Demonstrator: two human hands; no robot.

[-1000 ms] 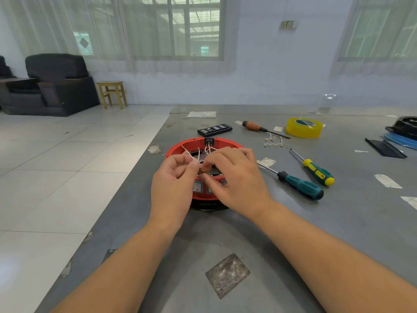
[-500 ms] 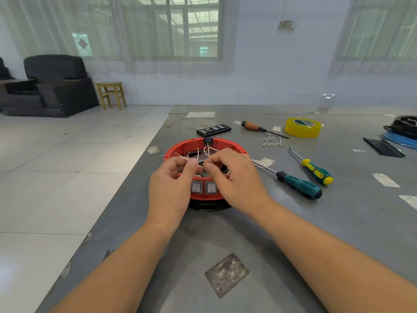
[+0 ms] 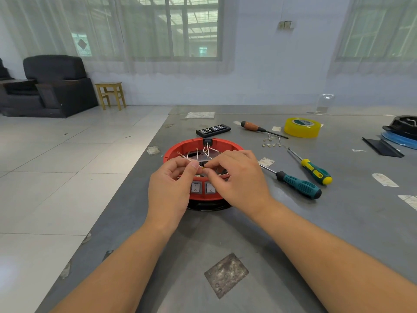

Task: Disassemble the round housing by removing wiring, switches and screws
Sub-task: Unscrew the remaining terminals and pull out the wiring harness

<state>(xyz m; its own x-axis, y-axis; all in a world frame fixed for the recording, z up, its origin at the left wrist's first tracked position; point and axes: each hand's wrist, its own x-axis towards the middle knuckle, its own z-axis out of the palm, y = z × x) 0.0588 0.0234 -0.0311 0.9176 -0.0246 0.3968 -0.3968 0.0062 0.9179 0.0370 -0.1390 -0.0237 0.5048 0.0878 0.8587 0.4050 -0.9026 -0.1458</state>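
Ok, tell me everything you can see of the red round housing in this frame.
The housing is a red ring of what looks like plastic, open on top and lying flat on the grey table over a black base. Two grey rocker switches sit in its near wall, a small black part in the far wall. Thin white wires loop inside. The left hand and right hand pinch a wire end above it.

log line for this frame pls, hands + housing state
phase: wiring removal | left hand: pinches white wire | right hand: pinches brass terminal | red housing: on table, two rocker switches seated | screwdrivers: idle
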